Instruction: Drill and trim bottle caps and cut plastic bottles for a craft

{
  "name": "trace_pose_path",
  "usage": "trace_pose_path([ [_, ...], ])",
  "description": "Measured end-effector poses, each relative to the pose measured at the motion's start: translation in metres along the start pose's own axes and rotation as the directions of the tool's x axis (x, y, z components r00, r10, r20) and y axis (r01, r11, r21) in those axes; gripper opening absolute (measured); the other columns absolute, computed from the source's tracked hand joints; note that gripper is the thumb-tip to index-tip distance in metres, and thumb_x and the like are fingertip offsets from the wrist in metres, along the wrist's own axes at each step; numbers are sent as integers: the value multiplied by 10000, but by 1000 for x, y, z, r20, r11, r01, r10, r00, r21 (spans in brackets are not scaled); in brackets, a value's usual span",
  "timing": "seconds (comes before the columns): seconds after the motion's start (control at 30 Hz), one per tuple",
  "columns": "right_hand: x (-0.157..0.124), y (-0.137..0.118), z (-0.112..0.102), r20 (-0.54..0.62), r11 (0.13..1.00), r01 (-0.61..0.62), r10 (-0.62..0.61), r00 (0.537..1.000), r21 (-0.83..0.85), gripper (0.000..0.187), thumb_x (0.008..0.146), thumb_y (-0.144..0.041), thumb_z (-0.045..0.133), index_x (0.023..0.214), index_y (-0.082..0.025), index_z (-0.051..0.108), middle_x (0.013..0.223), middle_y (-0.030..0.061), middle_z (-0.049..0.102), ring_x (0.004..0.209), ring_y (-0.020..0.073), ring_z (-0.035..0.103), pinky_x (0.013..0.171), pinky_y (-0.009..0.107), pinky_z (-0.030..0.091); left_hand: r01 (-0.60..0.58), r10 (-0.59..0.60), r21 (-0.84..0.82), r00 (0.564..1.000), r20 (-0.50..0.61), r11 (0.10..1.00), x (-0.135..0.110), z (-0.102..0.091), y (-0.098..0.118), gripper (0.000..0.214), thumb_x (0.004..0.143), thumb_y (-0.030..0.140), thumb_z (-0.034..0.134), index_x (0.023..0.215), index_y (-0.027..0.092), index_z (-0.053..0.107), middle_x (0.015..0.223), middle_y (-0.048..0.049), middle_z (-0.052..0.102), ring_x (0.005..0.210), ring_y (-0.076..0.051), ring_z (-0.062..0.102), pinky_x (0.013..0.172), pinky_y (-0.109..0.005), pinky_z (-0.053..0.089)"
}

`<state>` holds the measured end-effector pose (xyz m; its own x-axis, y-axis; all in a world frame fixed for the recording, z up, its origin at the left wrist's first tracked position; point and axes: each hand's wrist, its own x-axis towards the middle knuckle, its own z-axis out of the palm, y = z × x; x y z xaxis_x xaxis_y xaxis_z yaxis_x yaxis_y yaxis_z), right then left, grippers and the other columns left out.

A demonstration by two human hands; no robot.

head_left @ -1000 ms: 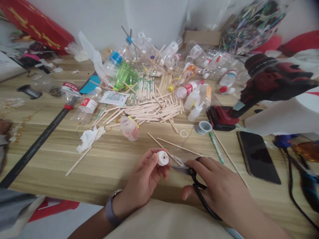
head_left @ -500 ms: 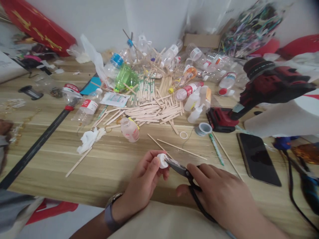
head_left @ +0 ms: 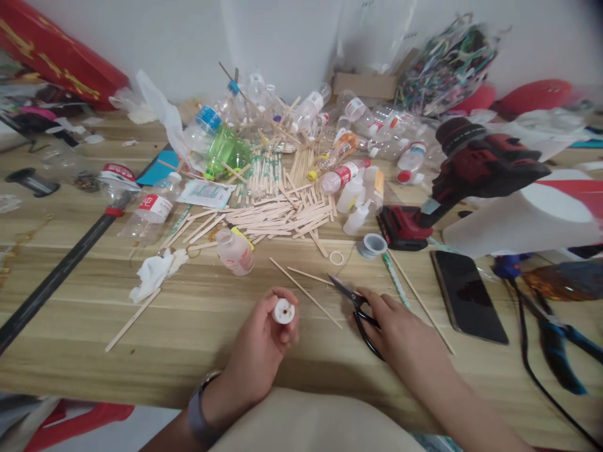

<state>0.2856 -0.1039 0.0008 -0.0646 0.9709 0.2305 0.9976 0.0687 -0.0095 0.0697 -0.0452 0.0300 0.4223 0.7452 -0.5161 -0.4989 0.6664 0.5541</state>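
Observation:
A white bottle cap (head_left: 284, 307) with a small dark hole in its face is pinched between the thumb and fingers of my left hand (head_left: 258, 344). My right hand (head_left: 400, 336) has its fingers on the black handles of a pair of scissors (head_left: 358, 300), low over the table. The scissor blades point away to the left, their tips by a thin wooden stick (head_left: 308, 274). Another thin stick (head_left: 306, 294) lies between my hands. Beyond my left hand stands a small uncapped pinkish bottle (head_left: 235, 252).
Flat wooden sticks (head_left: 282, 216) and several plastic bottles (head_left: 343, 176) are heaped at the back. On the right are a red and black cordless drill (head_left: 471, 176), a phone (head_left: 468, 298) and pliers (head_left: 558, 339). A dark tube (head_left: 61, 270) crosses the left side.
The scissors have come away from the bottle cap and moved down toward the table with my right hand. My left hand has turned the cap's face upward. The view has shifted slightly.

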Motion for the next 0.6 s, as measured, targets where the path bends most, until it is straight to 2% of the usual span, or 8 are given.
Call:
trace_pose_path([
  [0.1, -3, 0, 15, 60, 998, -36, 33, 998, 46, 328, 935, -205, 481, 1236, -98, 556, 912, 107, 719, 795, 249, 730, 624, 332, 571, 69, -68, 27, 997, -25, 997, 3, 0, 1, 393, 700, 490, 738, 688, 169, 512, 491, 85, 404, 431, -33, 287, 437, -174, 224],
  [0.17, -3, -5, 17, 73, 998, -53, 49, 996, 46, 338, 930, -195, 499, 1242, -79, 556, 935, 130, 720, 831, 265, 727, 656, 349, 580, 68, -66, 83, 998, -18, 994, 4, -1, 0, 471, 700, 589, 721, 704, 166, 515, 476, 95, 385, 409, -23, 237, 417, -173, 170],
  [0.23, -3, -9, 10, 73, 998, -55, 53, 996, 30, 310, 951, -200, 482, 1219, -82, 582, 956, 145, 722, 849, 268, 725, 656, 339, 581, 32, -32, 149, 999, 0, 988, 3, -2, 0, 493, 720, 634, 690, 761, 164, 545, 464, 94, 405, 394, -22, 213, 406, -174, 143],
  [0.33, -3, -3, -9, 63, 998, -62, 61, 996, 9, 263, 986, -250, 458, 1161, -170, 638, 1002, 101, 729, 854, 218, 725, 666, 269, 570, 14, -15, 207, 1000, 1, 978, 2, -3, 0, 459, 743, 613, 679, 797, 177, 545, 456, 89, 448, 379, -22, 197, 397, -172, 132],
  [0.4, -7, 16, -21, 20, 989, -145, 146, 989, -41, 262, 999, -290, 438, 1080, -210, 674, 967, 90, 734, 794, 205, 726, 625, 261, 551, 36, -35, 220, 999, -13, 975, 2, -4, 1, 445, 740, 598, 683, 768, 184, 525, 446, 92, 448, 372, -21, 184, 392, -172, 123],
  [0.5, -18, 63, -29, -96, 919, -350, 338, 936, -181, 409, 992, -389, 392, 937, -130, 704, 771, 206, 706, 645, 316, 694, 513, 391, 484, 53, -49, 224, 999, -23, 973, 3, -5, 2, 435, 737, 585, 682, 743, 187, 509, 436, 97, 428, 372, -24, 178, 392, -174, 120],
  [0.57, -25, 93, -27, -125, 849, -460, 443, 888, -261, 535, 957, -529, 395, 769, -136, 705, 606, 220, 658, 502, 299, 640, 458, 403, 428, 54, -50, 228, 999, -20, 972, 5, -5, 2, 423, 749, 579, 667, 743, 187, 508, 436, 99, 419, 374, -27, 177, 396, -178, 126],
  [0.6, -26, 106, -24, -101, 832, -499, 490, 866, -244, 564, 931, -584, 414, 719, -145, 697, 552, 206, 639, 456, 278, 616, 442, 394, 423, 53, -51, 231, 999, -16, 971, 6, -5, 2, 419, 755, 579, 657, 745, 188, 508, 438, 99, 417, 375, -28, 175, 398, -180, 130],
])
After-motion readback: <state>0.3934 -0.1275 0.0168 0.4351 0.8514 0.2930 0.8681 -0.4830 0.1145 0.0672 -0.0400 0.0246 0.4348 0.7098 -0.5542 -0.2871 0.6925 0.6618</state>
